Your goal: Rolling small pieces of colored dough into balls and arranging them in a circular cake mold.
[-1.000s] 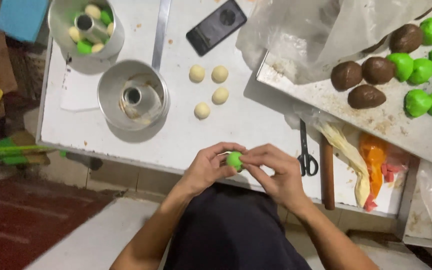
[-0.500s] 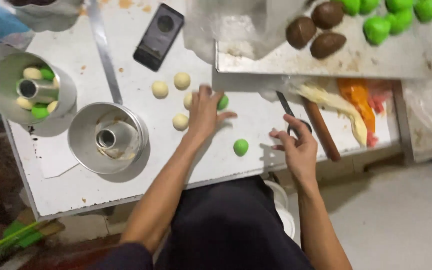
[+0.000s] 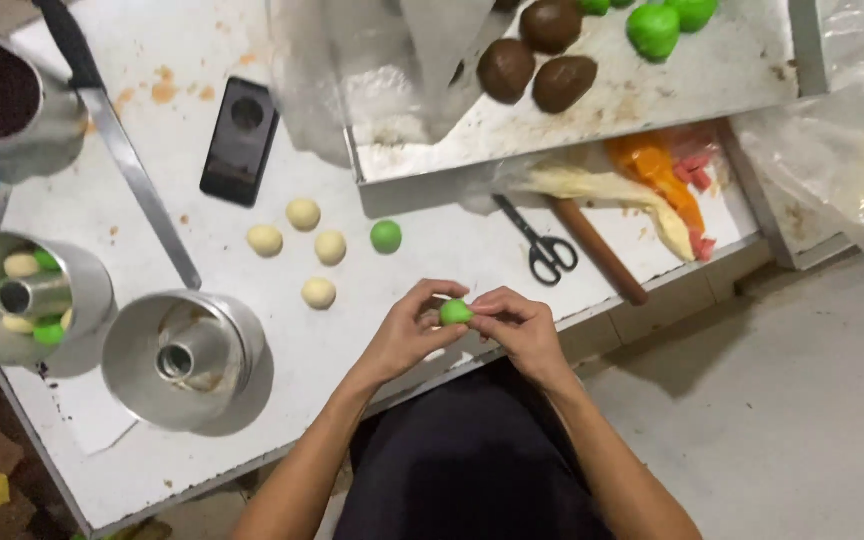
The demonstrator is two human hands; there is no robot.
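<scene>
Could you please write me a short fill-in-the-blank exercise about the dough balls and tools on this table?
1. Both hands, left hand and right hand, hold one small ball of ____ colour.
2. The number of cream balls lying loose on the white table is ____.
3. The scissors lie right beside a wooden ____.
4. The loose green ball lies nearest the ____ balls.

Missing words: green; four; rolling pin; cream

both hands are together again: the left hand (image 3: 407, 330) and right hand (image 3: 520, 332) now pinch the green ball (image 3: 455, 312) that lay on the table (image 3: 432, 250) before.
</scene>
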